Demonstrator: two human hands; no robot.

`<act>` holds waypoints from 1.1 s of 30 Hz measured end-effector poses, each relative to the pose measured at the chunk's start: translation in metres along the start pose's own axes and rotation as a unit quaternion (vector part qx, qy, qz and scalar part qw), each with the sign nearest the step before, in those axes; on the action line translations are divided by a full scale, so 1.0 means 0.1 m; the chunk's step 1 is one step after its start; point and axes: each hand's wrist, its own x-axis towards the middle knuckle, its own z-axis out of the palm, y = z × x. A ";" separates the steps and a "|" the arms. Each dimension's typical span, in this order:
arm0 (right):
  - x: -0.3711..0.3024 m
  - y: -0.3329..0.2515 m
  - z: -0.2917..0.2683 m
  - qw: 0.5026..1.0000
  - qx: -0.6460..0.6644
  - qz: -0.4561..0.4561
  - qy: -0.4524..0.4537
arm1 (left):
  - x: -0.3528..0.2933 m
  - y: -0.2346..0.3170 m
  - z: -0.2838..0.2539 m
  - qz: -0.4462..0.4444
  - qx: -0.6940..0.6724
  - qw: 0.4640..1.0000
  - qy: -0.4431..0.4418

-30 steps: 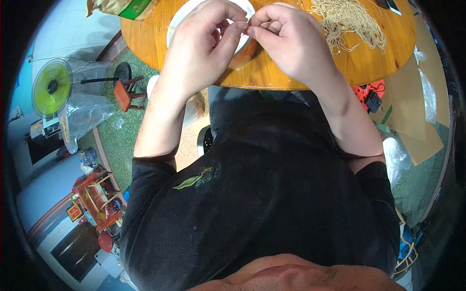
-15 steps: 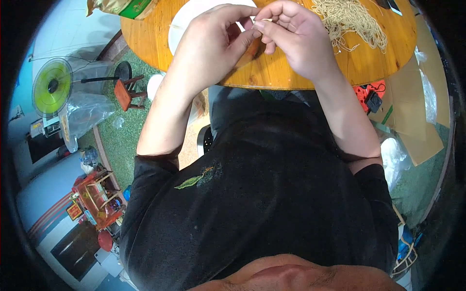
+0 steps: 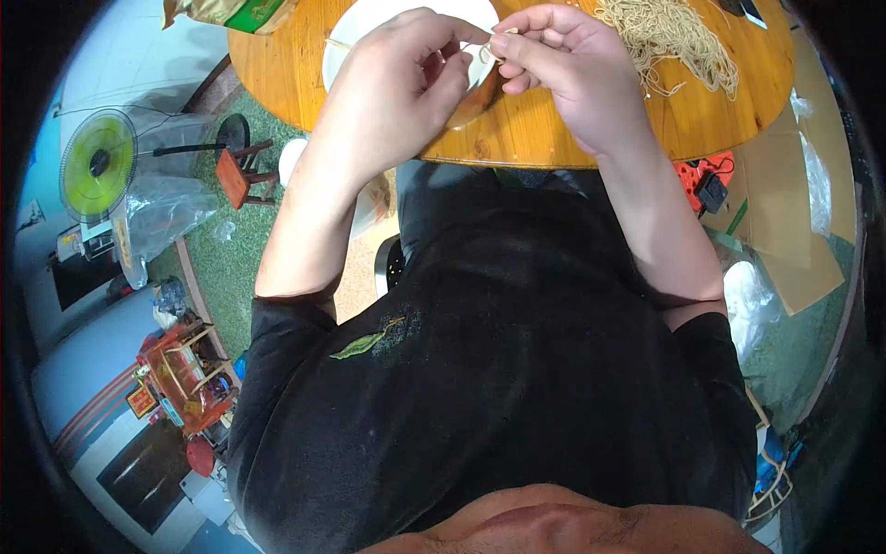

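My right hand (image 3: pixel 572 78) is closed, its thumb and index finger pinching the end of a thin beige strand (image 3: pixel 485 54). My left hand (image 3: pixel 397 88) is just left of it, thumb and index finger apart and the index tip close to the strand; its other fingers are partly hidden. Behind and under my left hand is a white round plate (image 3: pixel 360 20), with a pale strand end (image 3: pixel 338 43) showing at its left side. A heap of long, beige, cord-like strands (image 3: pixel 678 51) lies on the wooden table (image 3: pixel 277 78), right of my right hand.
A green and tan bag (image 3: pixel 249 14) lies at the table's far left edge. Left on the floor stand a green fan (image 3: pixel 99 163) and a small reddish-brown stool (image 3: pixel 238 177). Flattened cardboard (image 3: pixel 784 222) and clear plastic (image 3: pixel 746 305) are at the right, near a red item (image 3: pixel 692 180).
My hands have parted slightly. The left thumb and index finger have come away from the right fingertips, and a bit of strand now shows between the hands.
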 end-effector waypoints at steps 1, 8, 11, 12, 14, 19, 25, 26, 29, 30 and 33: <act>0.00 -0.01 0.00 1.000 0.000 0.000 0.000 | 0.01 0.03 0.01 -0.017 -0.005 1.000 -0.017; 0.00 0.01 -0.02 0.999 0.034 0.015 0.001 | 0.16 0.32 -0.06 -0.180 -0.189 0.964 -0.055; -0.01 0.00 -0.03 0.999 0.038 0.015 -0.004 | 0.14 0.17 -0.01 -0.121 -0.162 0.979 -0.031; -0.01 0.00 -0.03 0.999 0.038 0.016 -0.004 | 0.14 0.17 -0.01 -0.124 -0.155 0.979 -0.036; -0.01 0.01 -0.04 0.999 0.051 0.015 0.001 | 0.15 0.18 -0.02 -0.131 -0.142 0.980 -0.046; 0.08 0.36 -0.19 0.997 0.062 -0.042 -0.009 | 0.14 0.22 -0.06 -0.150 -0.106 0.981 -0.069; 0.07 0.39 -0.19 0.996 0.073 -0.028 -0.032 | 0.23 0.32 -0.12 -0.221 -0.134 0.960 -0.108; 0.07 0.39 -0.19 0.997 0.070 -0.027 -0.025 | 0.22 0.30 -0.11 -0.220 -0.134 0.960 -0.108; 0.07 0.40 -0.19 0.997 0.070 -0.029 -0.020 | 0.19 0.13 -0.06 -0.224 -0.214 0.947 -0.088; 0.07 0.40 -0.18 0.997 0.073 -0.031 -0.025 | 0.14 -0.09 -0.01 -0.156 -0.215 0.959 -0.095; 0.06 0.40 -0.21 0.997 0.065 -0.031 -0.027 | 0.14 -0.17 -0.01 -0.104 -0.175 0.970 -0.135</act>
